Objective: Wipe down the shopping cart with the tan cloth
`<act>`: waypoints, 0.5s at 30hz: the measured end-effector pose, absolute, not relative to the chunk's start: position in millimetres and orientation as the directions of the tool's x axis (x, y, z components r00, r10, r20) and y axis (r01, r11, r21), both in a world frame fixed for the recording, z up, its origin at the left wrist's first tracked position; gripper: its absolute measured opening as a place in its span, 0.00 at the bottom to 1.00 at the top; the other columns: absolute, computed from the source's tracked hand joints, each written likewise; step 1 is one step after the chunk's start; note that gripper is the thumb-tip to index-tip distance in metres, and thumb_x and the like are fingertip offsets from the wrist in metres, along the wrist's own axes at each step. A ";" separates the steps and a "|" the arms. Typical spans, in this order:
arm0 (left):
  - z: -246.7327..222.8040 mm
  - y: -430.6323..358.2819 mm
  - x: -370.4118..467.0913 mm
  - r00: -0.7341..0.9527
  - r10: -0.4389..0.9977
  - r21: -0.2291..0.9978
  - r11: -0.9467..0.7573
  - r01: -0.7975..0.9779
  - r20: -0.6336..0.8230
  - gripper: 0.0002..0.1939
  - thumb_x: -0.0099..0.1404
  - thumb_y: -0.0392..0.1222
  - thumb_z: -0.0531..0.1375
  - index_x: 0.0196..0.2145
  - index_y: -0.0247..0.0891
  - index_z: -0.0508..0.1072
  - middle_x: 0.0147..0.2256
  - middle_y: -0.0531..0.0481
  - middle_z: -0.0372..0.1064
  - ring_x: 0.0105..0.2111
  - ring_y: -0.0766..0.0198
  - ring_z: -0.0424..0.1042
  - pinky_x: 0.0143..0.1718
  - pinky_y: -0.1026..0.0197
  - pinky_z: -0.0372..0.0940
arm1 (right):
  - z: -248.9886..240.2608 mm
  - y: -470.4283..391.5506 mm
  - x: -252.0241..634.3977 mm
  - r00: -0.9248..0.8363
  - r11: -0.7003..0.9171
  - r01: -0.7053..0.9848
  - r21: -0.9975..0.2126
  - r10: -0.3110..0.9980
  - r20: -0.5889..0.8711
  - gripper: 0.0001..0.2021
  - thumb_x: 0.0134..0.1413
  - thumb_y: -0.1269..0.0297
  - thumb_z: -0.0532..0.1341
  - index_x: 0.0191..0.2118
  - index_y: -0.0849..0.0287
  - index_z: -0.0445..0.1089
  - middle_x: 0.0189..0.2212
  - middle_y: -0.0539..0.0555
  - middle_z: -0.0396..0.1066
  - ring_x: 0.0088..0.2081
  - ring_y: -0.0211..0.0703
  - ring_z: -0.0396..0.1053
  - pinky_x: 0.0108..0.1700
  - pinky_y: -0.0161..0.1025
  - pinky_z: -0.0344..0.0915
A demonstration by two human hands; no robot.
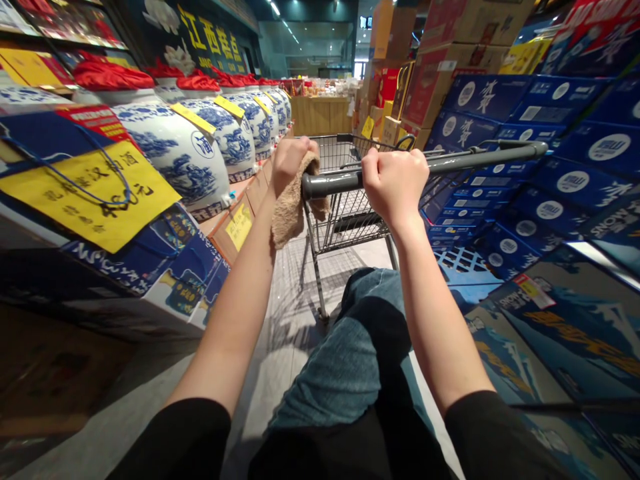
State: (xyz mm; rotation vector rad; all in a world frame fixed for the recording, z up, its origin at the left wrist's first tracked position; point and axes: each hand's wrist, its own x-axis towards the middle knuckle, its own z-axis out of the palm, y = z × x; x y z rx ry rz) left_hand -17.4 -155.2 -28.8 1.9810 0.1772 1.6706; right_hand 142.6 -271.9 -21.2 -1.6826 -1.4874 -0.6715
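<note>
A shopping cart (345, 220) with a grey wire basket stands in front of me, turned at an angle. My right hand (395, 183) is wrapped round its dark grey handlebar (465, 162), left of the bar's middle. At the bar's left end, my left hand (295, 160) is closed on a tan cloth (290, 212), which hangs down beside the handle end. The cloth covers part of the fingers, so whether they also grip the cart frame is hidden. In the part of the basket that shows, only wire and a dark flap are visible.
Blue-and-white jars (173, 150) with red cloth tops line the left side, behind boxes with a yellow price sign (93, 193). Stacked blue beer cartons (540, 180) crowd the right, near a blue plastic pallet (463, 267). A wooden counter (320, 115) stands ahead; tiled floor (285, 320) runs between.
</note>
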 end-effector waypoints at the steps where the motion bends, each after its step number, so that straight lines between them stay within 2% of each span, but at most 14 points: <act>1: -32.5 -158.9 -15.9 0.189 0.442 0.479 -0.836 -0.267 0.877 0.32 0.72 0.70 0.49 0.22 0.44 0.67 0.18 0.51 0.61 0.21 0.63 0.61 0.26 0.53 0.59 | -21.5 -271.3 142.6 0.175 -0.013 0.979 -0.204 0.565 0.806 0.31 0.73 0.56 0.39 0.32 0.61 0.76 0.26 0.56 0.74 0.36 0.45 0.71 0.53 0.53 0.60; 5: -49.7 -187.5 -5.9 -0.104 0.460 0.406 -0.851 -0.332 0.882 0.29 0.71 0.69 0.51 0.26 0.44 0.71 0.23 0.50 0.66 0.25 0.62 0.64 0.29 0.54 0.60 | -22.1 -269.1 143.2 0.181 -0.023 0.979 -0.203 0.559 0.810 0.31 0.73 0.56 0.39 0.32 0.61 0.76 0.26 0.56 0.74 0.37 0.46 0.71 0.53 0.53 0.60; 8: -53.7 -211.2 2.0 -0.193 0.396 0.327 -0.893 -0.308 0.898 0.26 0.74 0.63 0.50 0.30 0.44 0.74 0.27 0.48 0.68 0.29 0.60 0.67 0.34 0.53 0.61 | -22.1 -268.8 143.2 0.180 -0.029 0.980 -0.198 0.562 0.807 0.31 0.73 0.57 0.39 0.31 0.60 0.76 0.27 0.56 0.75 0.37 0.46 0.72 0.53 0.53 0.60; 10: -51.3 -220.3 4.8 -0.235 0.321 0.250 -0.924 -0.289 0.917 0.26 0.75 0.59 0.49 0.27 0.43 0.73 0.26 0.48 0.67 0.30 0.59 0.66 0.34 0.52 0.59 | -22.0 -269.6 143.0 0.187 -0.038 0.979 -0.201 0.565 0.804 0.31 0.73 0.57 0.39 0.31 0.61 0.76 0.28 0.57 0.75 0.37 0.47 0.72 0.53 0.53 0.60; 12: -46.7 -221.5 3.8 -0.222 0.254 0.197 -0.948 -0.250 0.941 0.27 0.76 0.58 0.49 0.25 0.43 0.73 0.25 0.48 0.66 0.28 0.59 0.65 0.32 0.52 0.56 | -22.0 -270.5 142.7 0.192 -0.045 0.978 -0.202 0.561 0.805 0.32 0.73 0.56 0.38 0.31 0.61 0.76 0.29 0.57 0.76 0.37 0.47 0.73 0.53 0.53 0.60; 15: -36.6 -211.4 -4.8 -0.054 0.208 0.192 -0.957 -0.219 0.977 0.28 0.75 0.61 0.48 0.25 0.45 0.73 0.22 0.48 0.64 0.23 0.58 0.61 0.28 0.51 0.52 | -22.0 -270.4 142.6 0.187 -0.053 0.980 -0.190 0.562 0.806 0.34 0.74 0.54 0.37 0.32 0.61 0.76 0.28 0.57 0.76 0.38 0.47 0.74 0.53 0.54 0.60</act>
